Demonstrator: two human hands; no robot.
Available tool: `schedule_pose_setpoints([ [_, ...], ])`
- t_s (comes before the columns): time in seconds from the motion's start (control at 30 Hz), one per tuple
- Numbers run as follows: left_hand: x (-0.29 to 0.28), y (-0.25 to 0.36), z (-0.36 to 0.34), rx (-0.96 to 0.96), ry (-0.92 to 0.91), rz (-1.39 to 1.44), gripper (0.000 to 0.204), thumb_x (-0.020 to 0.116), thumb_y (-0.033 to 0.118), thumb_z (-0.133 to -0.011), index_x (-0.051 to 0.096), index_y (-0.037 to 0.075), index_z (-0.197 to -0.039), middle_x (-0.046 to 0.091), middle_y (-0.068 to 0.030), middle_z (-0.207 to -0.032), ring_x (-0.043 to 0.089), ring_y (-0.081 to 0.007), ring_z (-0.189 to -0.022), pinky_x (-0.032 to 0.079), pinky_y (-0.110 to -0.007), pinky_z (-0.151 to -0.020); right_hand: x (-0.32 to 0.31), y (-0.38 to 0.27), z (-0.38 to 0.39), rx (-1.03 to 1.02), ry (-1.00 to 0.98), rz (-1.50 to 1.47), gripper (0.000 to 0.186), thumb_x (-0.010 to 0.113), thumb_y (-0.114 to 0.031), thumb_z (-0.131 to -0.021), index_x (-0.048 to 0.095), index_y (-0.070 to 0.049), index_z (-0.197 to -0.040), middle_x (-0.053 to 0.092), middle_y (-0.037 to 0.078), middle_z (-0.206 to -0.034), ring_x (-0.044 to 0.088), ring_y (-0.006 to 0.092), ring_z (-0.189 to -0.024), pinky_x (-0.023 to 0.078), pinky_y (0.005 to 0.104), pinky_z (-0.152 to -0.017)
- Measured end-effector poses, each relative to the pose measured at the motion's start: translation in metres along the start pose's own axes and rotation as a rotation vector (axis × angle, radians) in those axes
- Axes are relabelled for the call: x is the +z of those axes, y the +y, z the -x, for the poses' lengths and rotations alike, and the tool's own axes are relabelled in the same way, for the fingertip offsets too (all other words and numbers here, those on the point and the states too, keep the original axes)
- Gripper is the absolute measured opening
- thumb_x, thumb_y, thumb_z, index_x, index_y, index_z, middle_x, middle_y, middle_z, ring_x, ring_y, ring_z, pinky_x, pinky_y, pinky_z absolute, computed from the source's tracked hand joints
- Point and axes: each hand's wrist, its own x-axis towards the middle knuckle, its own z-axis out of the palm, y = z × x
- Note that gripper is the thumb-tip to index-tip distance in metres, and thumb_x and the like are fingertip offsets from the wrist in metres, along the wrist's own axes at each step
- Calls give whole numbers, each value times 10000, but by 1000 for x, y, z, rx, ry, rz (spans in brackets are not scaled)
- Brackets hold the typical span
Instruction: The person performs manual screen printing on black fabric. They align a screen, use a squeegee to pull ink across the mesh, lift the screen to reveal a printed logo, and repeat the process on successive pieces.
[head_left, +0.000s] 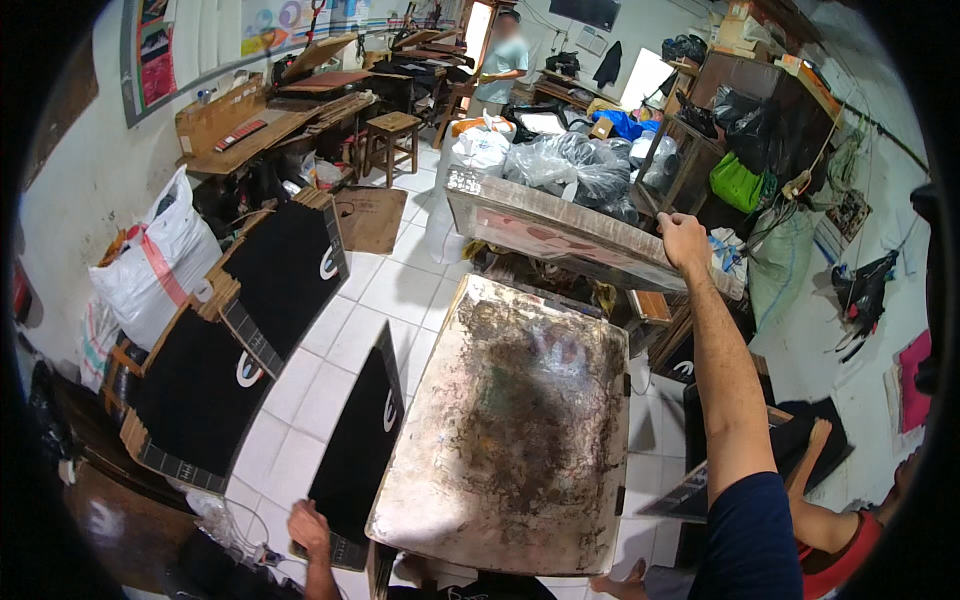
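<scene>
My right hand [684, 240] grips the near right end of a wooden screen-printing frame [560, 225], which is tilted up above the far end of a table. The tabletop [500, 430] in front of me is pale, with dark, worn stains. Down at the lower left, my left hand [309, 526] is closed at the near corner of a board covered with black cloth [358, 450]. This board slants beside the table's left edge and bears a small white-and-blue print. My left fingertips are partly hidden.
More black-cloth boards [195, 400] lie at left beside a white sack [160, 260]. Wrapped bundles [570, 160] are piled beyond the frame. A person [500, 65] stands at the back; another person's arm [815, 470] and red clothing show at lower right. A wooden stool [392, 140] stands farther off.
</scene>
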Motion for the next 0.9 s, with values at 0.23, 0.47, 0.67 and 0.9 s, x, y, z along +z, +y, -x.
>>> schedule_pose_setpoints([
  [0.23,-230,-14,-90,-26,244,15,235,770,231,-926,757,4,-987,763,-221,-941,732,-434,-924,553,-511,-808,-5,-5,17,-17,34,-34,496,554,-500,-948,792,-153,-1209,764,198,-1205,697,415,-1179,527,503,-1032],
  [0.47,-468,-134,-140,-20,352,534,253,649,216,-1076,632,-7,-958,629,-15,-908,533,-109,-845,466,-291,-787,-8,-5,25,-4,11,-47,494,566,-518,-954,795,-141,-1178,769,190,-1186,709,400,-1154,532,498,-1010],
  [0.67,-465,-212,-138,-44,379,698,271,673,280,-1061,651,40,-938,618,34,-864,521,-88,-828,448,-278,-759,-7,-4,28,-6,8,-50,497,562,-529,-957,790,-143,-1174,765,198,-1188,704,409,-1157,532,501,-1006],
  [0.9,-257,-151,-52,-313,221,853,390,701,249,-1033,562,108,-697,501,67,-718,428,-96,-689,338,-307,-628,0,2,24,-16,-5,-5,546,554,-540,-936,772,-151,-1250,740,205,-1261,684,418,-1212,528,521,-1038],
])
